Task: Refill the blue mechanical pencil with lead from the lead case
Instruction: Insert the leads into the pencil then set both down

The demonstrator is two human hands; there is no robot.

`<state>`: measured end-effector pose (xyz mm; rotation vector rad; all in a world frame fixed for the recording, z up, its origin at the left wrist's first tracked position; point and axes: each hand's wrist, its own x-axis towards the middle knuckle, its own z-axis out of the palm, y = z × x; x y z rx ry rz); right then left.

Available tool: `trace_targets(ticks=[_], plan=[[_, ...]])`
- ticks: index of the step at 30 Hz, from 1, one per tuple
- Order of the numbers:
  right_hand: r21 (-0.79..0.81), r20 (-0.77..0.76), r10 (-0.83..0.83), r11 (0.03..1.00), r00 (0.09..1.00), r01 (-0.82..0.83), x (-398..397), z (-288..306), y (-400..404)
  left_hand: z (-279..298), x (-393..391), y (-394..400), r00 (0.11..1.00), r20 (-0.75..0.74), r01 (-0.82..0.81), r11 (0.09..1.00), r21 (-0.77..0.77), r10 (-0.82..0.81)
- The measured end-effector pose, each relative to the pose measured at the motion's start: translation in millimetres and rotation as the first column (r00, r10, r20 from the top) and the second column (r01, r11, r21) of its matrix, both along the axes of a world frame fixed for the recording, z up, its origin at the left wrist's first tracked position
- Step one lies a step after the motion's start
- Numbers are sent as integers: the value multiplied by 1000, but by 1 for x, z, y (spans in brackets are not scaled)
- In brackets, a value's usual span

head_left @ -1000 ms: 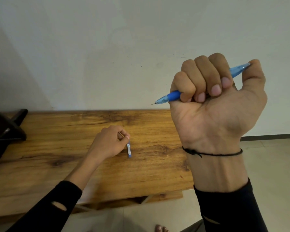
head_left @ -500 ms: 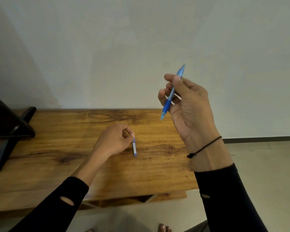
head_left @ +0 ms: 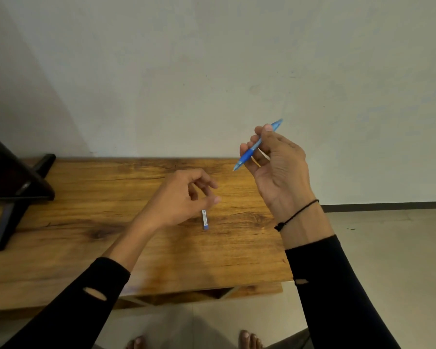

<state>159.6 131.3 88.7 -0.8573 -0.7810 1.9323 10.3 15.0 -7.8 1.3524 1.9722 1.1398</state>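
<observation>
The blue mechanical pencil (head_left: pixel 249 154) is raised above the table's far right corner, pinched in my right hand (head_left: pixel 280 172). Its tip points down and to the left, and its cap end points up and to the right. The lead case (head_left: pixel 205 219), a thin white stick with a blue end, lies flat on the wooden table (head_left: pixel 86 222). My left hand (head_left: pixel 179 197) hovers just above and to the left of the case, thumb and fingers apart, not touching it. I see no loose lead.
A dark stand with angled legs (head_left: pixel 18 187) occupies the table's left end. A plain wall (head_left: pixel 212 71) rises right behind the table. The table's right edge (head_left: pixel 286 248) drops to a tiled floor, and my bare feet (head_left: pixel 247 340) show below the front edge.
My left hand has let go of the lead case and lifted off it with fingers spread. My right hand turned from a fist around the pencil to a fingertip hold and moved lower.
</observation>
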Motion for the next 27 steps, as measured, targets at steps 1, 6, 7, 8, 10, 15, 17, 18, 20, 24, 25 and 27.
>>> trace_targets(ticks=[1,6,7,8,10,15,17,18,20,24,25,27], plan=[[2,-60,-11,1000,998,11,1,3,0,7,3,1,996,84,8,996,87,-16],[54,-299,-33,997,954,51,0,17,-9,36,19,1,866,494,-167,890,424,-73],[54,-314,-30,997,949,49,-2,18,-12,40,20,0,830,549,-190,877,441,-96],[46,-325,-31,998,945,49,-4,20,-15,43,22,-1,793,596,-194,874,446,-128],[-3,-364,-46,999,930,48,-8,23,-21,47,23,-2,705,682,-189,877,443,-192],[-130,-500,-95,991,861,33,-9,32,-28,53,30,-3,537,795,-180,883,434,-282],[-150,-539,-92,989,837,12,-7,37,-31,54,35,-2,482,823,-182,884,431,-302],[-156,-558,-86,988,825,-2,-6,39,-32,54,37,-2,449,838,-188,884,428,-310],[-174,-594,-90,985,800,-18,-4,42,-36,54,43,-2,384,864,-197,885,421,-325],[-214,-629,-147,977,764,12,1,48,-42,57,51,-3,278,881,-185,878,441,-383],[-221,-633,-161,975,757,22,2,50,-42,58,53,-4,264,878,-180,874,452,-400],[-236,-639,-190,971,745,45,4,54,-43,60,55,-4,259,868,-169,866,471,-422]])
